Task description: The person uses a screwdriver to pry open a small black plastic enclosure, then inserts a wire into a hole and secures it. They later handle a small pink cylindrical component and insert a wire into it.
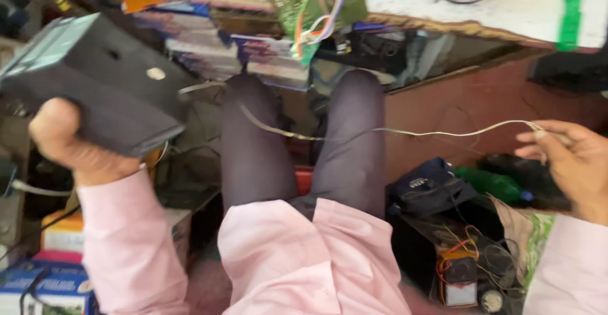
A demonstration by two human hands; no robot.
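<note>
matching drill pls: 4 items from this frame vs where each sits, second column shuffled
Items
1. black box-shaped device
2. thin pale wire
3. green circuit board
4. green plastic bottle

Places
A. at the bench edge, top centre, coloured leads looped on it
B. on the floor clutter, below the right hand
C. in the left hand, raised at the left
D. stretched across the knees to the right hand's fingertips

Pairs: 1-C, 2-D, 3-A, 4-B
</note>
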